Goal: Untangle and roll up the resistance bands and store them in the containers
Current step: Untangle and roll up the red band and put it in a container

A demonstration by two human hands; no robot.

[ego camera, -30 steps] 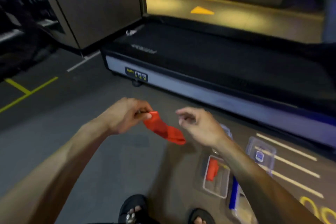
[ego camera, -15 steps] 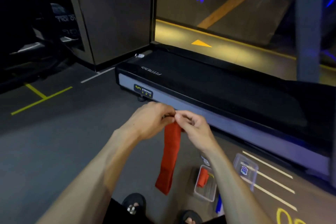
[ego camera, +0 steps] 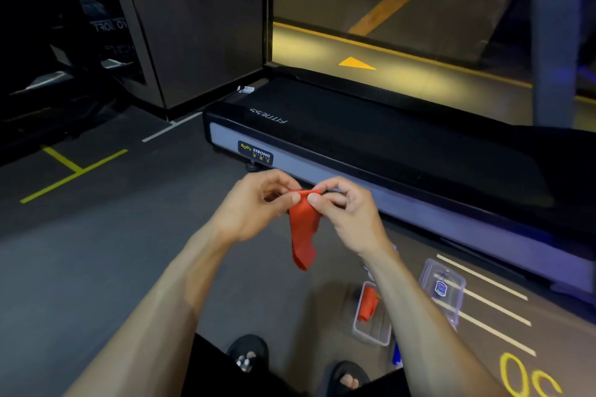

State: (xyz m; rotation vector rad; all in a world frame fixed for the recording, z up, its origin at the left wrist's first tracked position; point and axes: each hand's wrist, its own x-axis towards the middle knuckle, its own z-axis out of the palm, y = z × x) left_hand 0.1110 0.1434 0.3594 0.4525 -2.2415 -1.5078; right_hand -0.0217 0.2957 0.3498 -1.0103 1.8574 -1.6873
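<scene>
A: Item one, the hands?
B: Left hand (ego camera: 258, 203) and right hand (ego camera: 348, 213) met at chest height, thumbs and forefingers of each pinching the top edge of the red resistance band (ego camera: 303, 232). Both gripped it; neither was free.

A: Lie of the band?
B: It hung straight down between the hands, long axis vertical, lower end loose, creased and clear of the floor. Both hands were equally near its top. Judged: rolling would start at that pinched edge and work down the hanging length.

A: Containers?
B: Below and to the right of the right hand, on the floor: an open clear container (ego camera: 371, 329) holding another red band (ego camera: 367, 303), and just beyond it a clear lidded container (ego camera: 443, 290) with a blue label. The right hand was nearer both.

A: Surface and room?
B: No surface; grey gym floor (ego camera: 113, 251) with yellow and white lines. Treadmill deck (ego camera: 387, 145) lay beyond the hands. Sandalled feet showed beneath them.
</scene>
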